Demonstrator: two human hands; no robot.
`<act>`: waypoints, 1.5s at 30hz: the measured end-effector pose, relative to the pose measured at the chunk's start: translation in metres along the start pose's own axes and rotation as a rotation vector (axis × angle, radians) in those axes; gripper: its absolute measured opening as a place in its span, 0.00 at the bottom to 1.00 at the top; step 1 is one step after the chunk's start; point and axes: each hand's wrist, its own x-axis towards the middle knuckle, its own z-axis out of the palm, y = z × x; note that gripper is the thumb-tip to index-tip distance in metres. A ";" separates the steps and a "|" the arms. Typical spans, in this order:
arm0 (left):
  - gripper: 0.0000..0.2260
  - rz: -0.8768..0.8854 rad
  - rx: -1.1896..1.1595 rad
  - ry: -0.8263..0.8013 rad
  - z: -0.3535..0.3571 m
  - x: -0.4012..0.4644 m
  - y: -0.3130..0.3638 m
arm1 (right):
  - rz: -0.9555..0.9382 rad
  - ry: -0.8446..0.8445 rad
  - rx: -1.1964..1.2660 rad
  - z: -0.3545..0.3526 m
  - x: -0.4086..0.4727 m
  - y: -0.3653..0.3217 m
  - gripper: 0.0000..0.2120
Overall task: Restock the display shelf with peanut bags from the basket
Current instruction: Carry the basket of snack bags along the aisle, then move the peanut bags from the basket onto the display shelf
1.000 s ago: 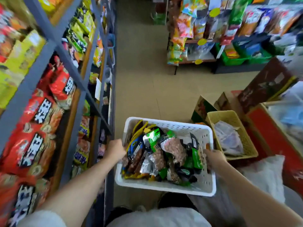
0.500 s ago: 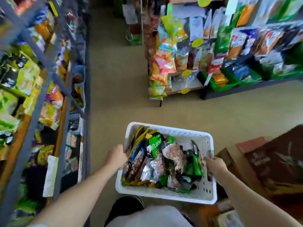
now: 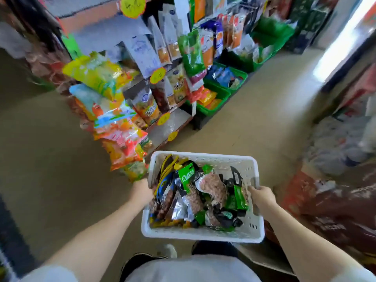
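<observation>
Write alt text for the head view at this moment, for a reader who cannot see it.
A person carries a white basket full of peanut bags, left hand and right hand gripping its side rims, above a tan shop floor. Ahead stands a display shelf crowded with colourful snack packets, green bins beside it.

Small grocery shop aisle: wooden display shelf [image 3: 173, 127] packed with bright snack packets, round yellow price tags [image 3: 163, 119] on its edges, green plastic stock crates [image 3: 221, 94] on tan floor [image 3: 254, 123].
</observation>
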 end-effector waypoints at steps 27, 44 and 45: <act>0.13 0.283 0.183 -0.331 0.041 0.583 0.566 | 0.399 0.304 0.276 -0.153 0.542 -0.283 0.09; 0.06 0.141 0.234 -0.377 0.439 0.866 0.592 | 0.431 0.172 0.048 -0.024 0.986 -0.081 0.10; 0.06 0.136 0.236 -0.373 0.448 0.874 0.590 | 0.433 0.183 0.026 -0.016 0.996 -0.074 0.09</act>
